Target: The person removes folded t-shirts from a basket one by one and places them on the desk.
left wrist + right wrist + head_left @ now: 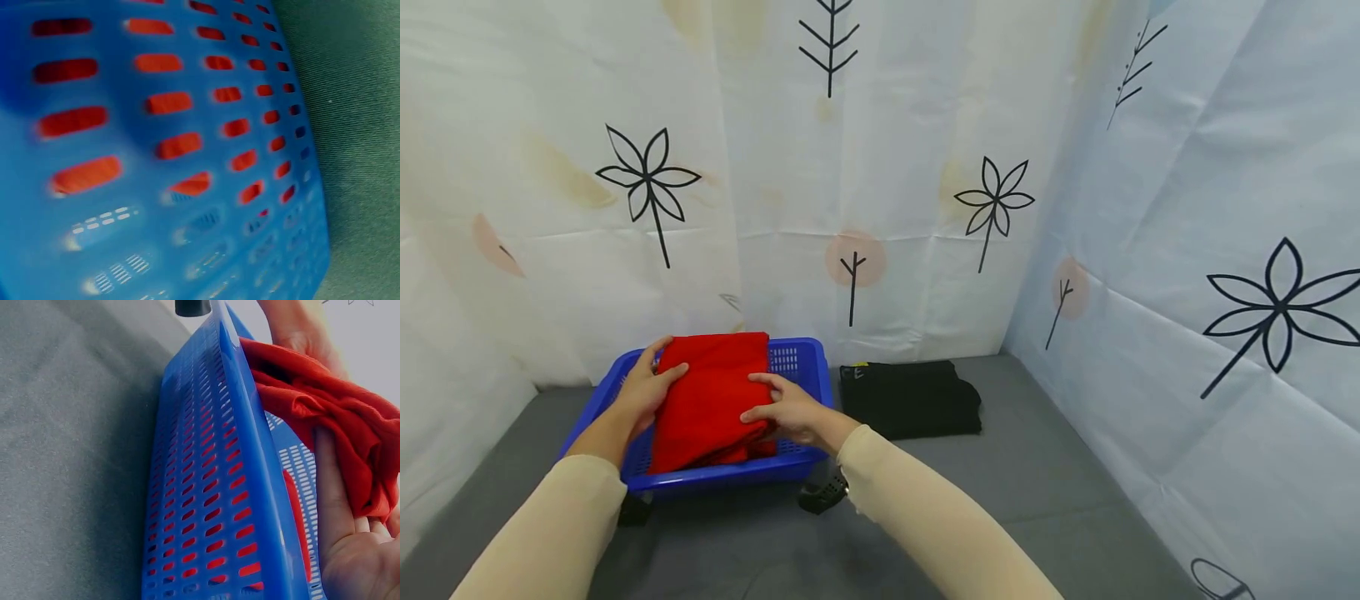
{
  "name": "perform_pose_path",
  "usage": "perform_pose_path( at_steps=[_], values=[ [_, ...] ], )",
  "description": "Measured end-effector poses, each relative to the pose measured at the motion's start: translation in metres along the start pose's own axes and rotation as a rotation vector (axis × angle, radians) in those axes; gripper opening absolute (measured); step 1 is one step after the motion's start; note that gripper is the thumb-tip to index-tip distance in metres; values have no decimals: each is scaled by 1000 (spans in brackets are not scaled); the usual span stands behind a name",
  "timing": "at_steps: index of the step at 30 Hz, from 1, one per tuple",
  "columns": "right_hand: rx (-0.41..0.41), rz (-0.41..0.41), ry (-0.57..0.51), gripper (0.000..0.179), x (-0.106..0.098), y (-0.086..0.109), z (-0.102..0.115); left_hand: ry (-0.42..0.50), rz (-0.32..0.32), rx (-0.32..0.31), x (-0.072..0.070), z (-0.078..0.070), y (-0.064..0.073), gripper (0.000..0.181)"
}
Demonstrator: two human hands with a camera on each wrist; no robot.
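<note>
A folded red garment [715, 392] lies across the blue plastic basket [811, 350]. At its left edge, my left hand [643, 390] grips it with the thumb on top. My right hand [790, 410] pinches its right edge; in the right wrist view, fingers of the right hand [359, 559] reach under the folds of the red garment [337, 406], which is raised over the basket rim. Lower in the basket, more red cloth [295, 515] is visible. Through the slots of the basket wall [125, 137], red cloth shows in the left wrist view, where the left hand is out of sight.
A folded black garment [910, 400] with a small yellow tag lies on the grey surface [1037, 467] right of the basket. Behind and to the right hang white printed sheets [895, 150]. The basket stands close to the back sheet.
</note>
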State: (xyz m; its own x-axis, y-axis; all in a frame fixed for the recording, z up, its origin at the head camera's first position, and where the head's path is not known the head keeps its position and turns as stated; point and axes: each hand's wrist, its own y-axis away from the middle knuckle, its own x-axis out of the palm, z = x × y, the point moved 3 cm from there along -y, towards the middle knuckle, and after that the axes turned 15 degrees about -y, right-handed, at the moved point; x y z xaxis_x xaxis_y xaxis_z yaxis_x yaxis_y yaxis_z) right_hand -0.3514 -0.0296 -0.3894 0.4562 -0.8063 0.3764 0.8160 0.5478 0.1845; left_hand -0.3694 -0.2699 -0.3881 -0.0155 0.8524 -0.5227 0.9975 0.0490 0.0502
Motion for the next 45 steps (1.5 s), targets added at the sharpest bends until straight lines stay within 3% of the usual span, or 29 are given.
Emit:
perform_pose_path(
  at_steps=[9,16,27,45],
  values=[
    [-7,14,-51,64,0,7,4,69,90,13,6,4,4,73],
    [-1,45,-55,63,-5,13,8,96,68,62,9,1,4,69],
    [-32,36,-77,65,-4,25,10,4,-23,99,15,-6,9,62],
    [-20,56,-111,65,-15,41,18,-33,57,64,20,-19,20,80]
  ],
)
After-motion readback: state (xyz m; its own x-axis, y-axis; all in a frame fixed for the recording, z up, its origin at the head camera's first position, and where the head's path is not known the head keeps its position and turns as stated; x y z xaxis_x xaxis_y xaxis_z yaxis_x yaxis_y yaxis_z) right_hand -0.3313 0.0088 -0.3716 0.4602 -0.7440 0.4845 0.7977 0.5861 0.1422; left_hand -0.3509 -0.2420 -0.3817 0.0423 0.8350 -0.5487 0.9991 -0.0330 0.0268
